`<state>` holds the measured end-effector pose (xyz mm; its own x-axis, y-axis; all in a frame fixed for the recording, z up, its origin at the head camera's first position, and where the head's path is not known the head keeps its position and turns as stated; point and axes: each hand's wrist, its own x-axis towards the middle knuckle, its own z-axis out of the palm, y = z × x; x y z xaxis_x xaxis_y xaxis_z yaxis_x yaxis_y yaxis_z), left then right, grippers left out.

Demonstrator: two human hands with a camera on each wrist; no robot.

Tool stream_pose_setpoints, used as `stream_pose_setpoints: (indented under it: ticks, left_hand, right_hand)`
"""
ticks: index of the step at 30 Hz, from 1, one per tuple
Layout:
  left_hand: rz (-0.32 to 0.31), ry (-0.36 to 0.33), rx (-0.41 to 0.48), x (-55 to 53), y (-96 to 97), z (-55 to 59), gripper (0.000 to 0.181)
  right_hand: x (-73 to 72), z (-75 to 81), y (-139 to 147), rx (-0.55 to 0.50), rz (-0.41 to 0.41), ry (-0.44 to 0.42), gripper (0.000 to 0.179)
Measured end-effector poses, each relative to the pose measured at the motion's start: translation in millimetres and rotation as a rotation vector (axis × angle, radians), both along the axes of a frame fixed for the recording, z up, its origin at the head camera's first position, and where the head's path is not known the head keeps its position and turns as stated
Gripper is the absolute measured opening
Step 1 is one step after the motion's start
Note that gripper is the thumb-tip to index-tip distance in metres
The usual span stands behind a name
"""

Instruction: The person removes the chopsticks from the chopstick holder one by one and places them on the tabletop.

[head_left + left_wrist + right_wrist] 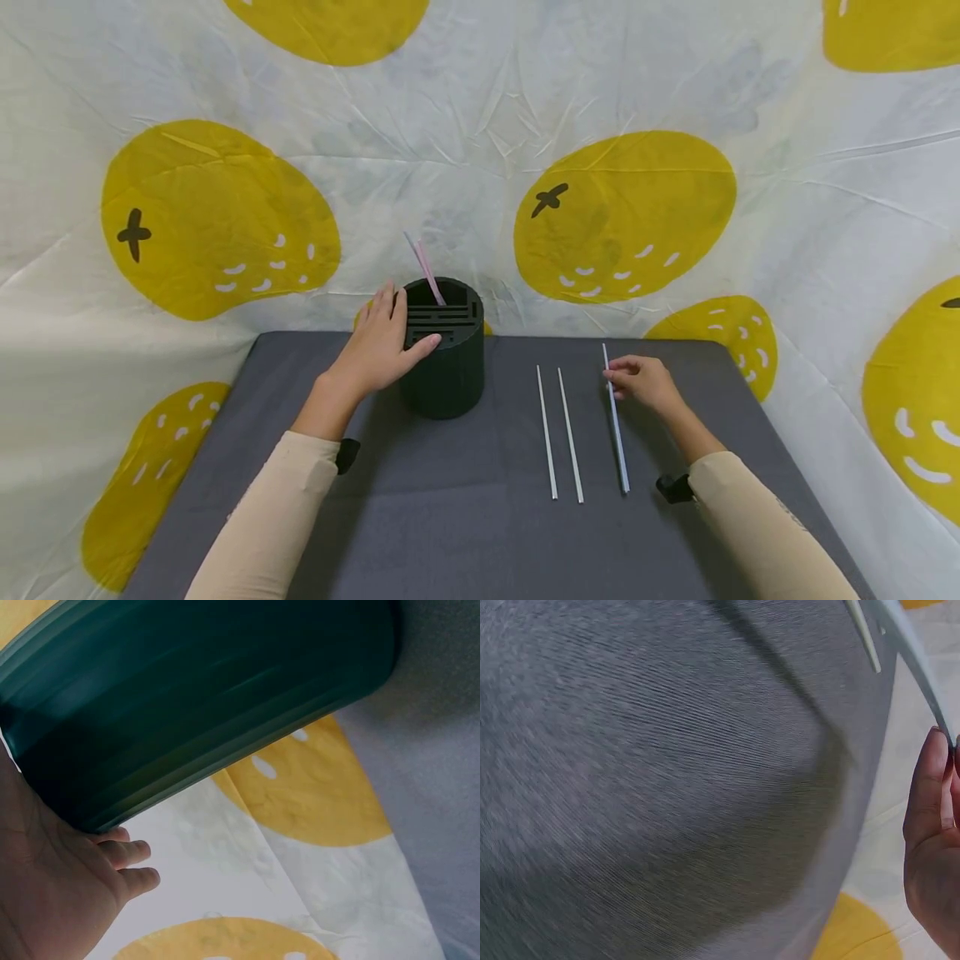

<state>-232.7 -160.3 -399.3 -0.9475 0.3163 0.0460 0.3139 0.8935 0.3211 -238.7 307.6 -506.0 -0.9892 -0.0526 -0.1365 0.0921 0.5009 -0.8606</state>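
A dark green round holder (442,375) with a slotted top stands toward the back of the table. My left hand (382,342) rests on its left side, fingers extended along the wall and thumb across the top; the left wrist view shows the holder's ribbed wall (202,712) against this hand (60,885). A pink straw-like stick (427,271) and a lilac one lean out of the holder. To the right, my right hand (641,381) pinches a long, thin light-blue straw-like stick (618,442) near its far end. In the right wrist view, its tip meets my fingertips (934,746).
Two thin white sticks (547,433) lie side by side between the holder and my right hand. Dark grey cloth (450,533) covers the table. Behind it hangs a white curtain (480,108) with yellow fruit prints.
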Motion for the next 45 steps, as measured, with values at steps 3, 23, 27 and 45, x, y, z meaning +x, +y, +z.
stream_pose_setpoints:
  ticks: [3, 23, 27, 45]
  left_hand:
    - [-0.001, 0.004, 0.012, 0.1, 0.3, 1.2, 0.110]
    - [0.002, 0.003, 0.019, 1.3, -0.8, 2.1, 0.109]
    - [0.004, 0.008, 0.016, 1.0, -1.7, 2.5, 0.109]
    - [-0.002, -0.003, 0.024, 2.5, -0.5, 1.9, 0.108]
  right_hand:
    - [0.7, -7.2, 1, 0.005, -0.017, -0.019, 0.039]
    - [5.2, -31.8, -15, 0.050, -0.082, -0.099, 0.029]
    - [3.9, -29.5, -19, 0.094, -0.092, -0.101, 0.027]
    - [6.8, -33.8, -21, 0.089, -0.156, -0.126, 0.026]
